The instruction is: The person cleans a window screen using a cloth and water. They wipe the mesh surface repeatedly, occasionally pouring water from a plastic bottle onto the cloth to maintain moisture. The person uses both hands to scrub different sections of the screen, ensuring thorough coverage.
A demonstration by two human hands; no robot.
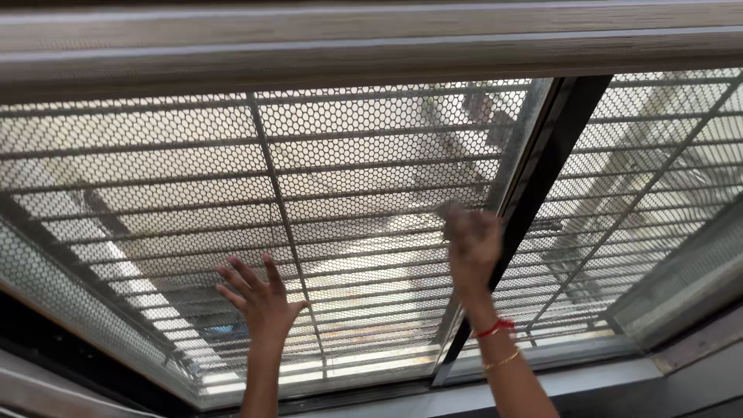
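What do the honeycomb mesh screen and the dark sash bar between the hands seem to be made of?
Honeycomb mesh screen: probably perforated sheet metal, pale grey and matte, with even punched holes that let light through. Dark sash bar: likely coated metal, black and smooth, with straight sharp edges. Left hand lies open on the screen; right hand is blurred.

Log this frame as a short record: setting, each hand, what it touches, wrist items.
setting: sliding window with honeycomb mesh and horizontal bars behind it
left hand: open, fingers spread, flat against the pane
right hand: raised at the pane's edge beside the dark frame, blurred; grip unclear
wrist items: red thread and thin bangle on the right wrist
outside: pale building shapes, indistinct
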